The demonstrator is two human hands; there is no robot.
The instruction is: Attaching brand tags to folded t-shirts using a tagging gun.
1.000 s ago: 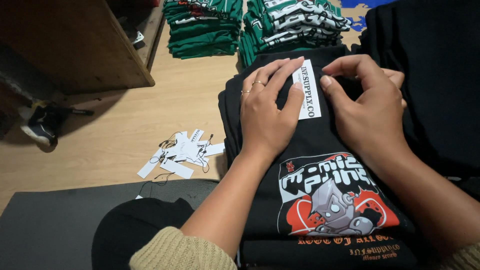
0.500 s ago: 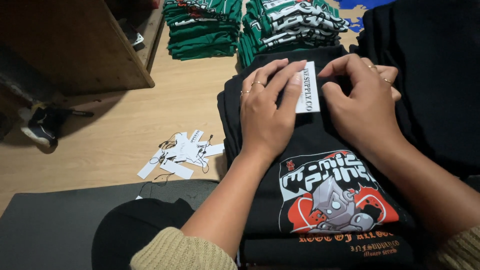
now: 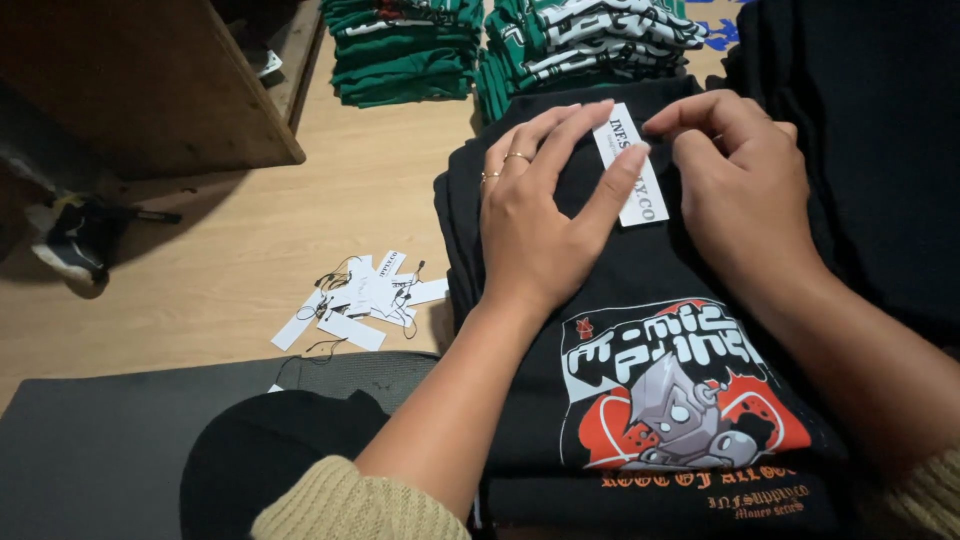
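On top of the stack of black shirts (image 3: 640, 400) before me lies the white paper tag (image 3: 632, 163), near the collar end of the uppermost folded shirt; my left hand (image 3: 535, 225) is spread flat, fingertips pressing cloth and the tag's edge; my right hand (image 3: 735, 175) pinches the tag's top corner between thumb and forefinger; best, I judge, to keep the fabric taut and the tag straight; spare tags (image 3: 360, 300) lie on the floor (image 3: 200, 260).
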